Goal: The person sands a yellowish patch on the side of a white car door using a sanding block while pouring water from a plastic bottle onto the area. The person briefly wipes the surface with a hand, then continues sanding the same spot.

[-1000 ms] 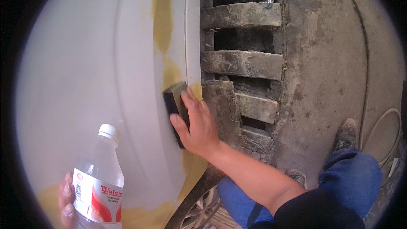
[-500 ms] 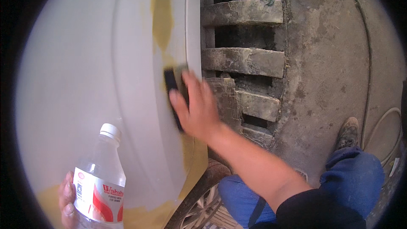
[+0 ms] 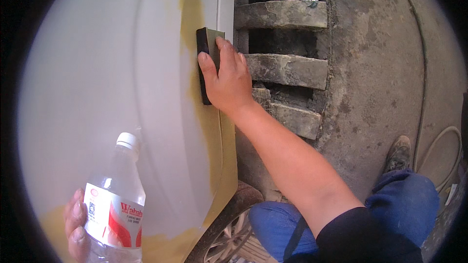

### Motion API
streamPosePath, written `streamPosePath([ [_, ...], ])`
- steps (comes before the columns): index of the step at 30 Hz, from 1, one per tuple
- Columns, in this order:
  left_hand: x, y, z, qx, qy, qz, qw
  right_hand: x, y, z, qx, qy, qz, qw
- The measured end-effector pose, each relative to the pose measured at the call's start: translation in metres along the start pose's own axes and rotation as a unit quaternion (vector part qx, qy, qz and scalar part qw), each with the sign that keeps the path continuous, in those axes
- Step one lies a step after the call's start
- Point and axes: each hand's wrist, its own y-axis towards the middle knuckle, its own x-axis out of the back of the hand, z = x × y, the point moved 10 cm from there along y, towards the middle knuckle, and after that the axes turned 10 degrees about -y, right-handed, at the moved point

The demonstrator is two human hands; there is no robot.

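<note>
My right hand (image 3: 230, 82) presses a dark sanding block (image 3: 203, 44) with a greenish-grey top flat against a white car panel (image 3: 97, 78). Its fingers lie over the block's top and the thumb rests along the near side. Under and around the block runs a mustard-yellow strip (image 3: 191, 0) on the panel, close to the panel's right edge. At the lower left, my left hand (image 3: 77, 229) is wrapped round a clear plastic bottle (image 3: 117, 170) with a white cap and a red-and-white label. The bottle stands nearly upright in front of the panel; its base is cut off.
A car wheel (image 3: 236, 234) sits below the panel's lower corner. Right of the panel, worn concrete slats (image 3: 287, 14) cross a dark drain with open gaps. A thin hose (image 3: 423, 68) runs along the concrete floor at the right. My shoe (image 3: 400, 152) and blue-trousered legs are at lower right.
My right hand has slid the sanding block up along the yellow strip, away from me. The bottle in my left hand has risen slightly.
</note>
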Motion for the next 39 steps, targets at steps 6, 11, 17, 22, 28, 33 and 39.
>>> streamPosePath([
  [6, 0.023, -0.01, -0.002, -0.001, -0.012, -0.035, 0.999, 0.0, -0.113, 0.032, 0.059, 0.071, 0.004, 0.996],
  [11, 0.016, -0.009, 0.001, 0.044, -0.061, -0.024, 0.997, 0.004, 0.007, 0.011, 0.027, 0.03, -0.029, 0.999],
  [17, 0.008, -0.007, 0.007, 0.067, -0.095, -0.025, 0.993, 0.014, -0.11, 0.054, 0.115, 0.091, -0.031, 0.989],
  [22, 0.005, -0.005, 0.014, 0.074, -0.141, -0.011, 0.987, 0.009, -0.021, 0.033, 0.055, 0.051, -0.026, 0.997],
  [28, -0.015, -0.001, 0.018, 0.011, -0.193, 0.042, 0.98, 0.019, -0.095, 0.056, 0.109, 0.102, -0.037, 0.988],
  [33, -0.038, 0.012, 0.026, 0.127, -0.265, 0.031, 0.955, 0.015, -0.064, 0.051, 0.101, 0.087, -0.049, 0.99],
  [39, -0.03, 0.009, 0.017, 0.115, -0.193, -0.018, 0.974, 0.016, -0.061, 0.053, 0.062, 0.082, -0.045, 0.994],
])
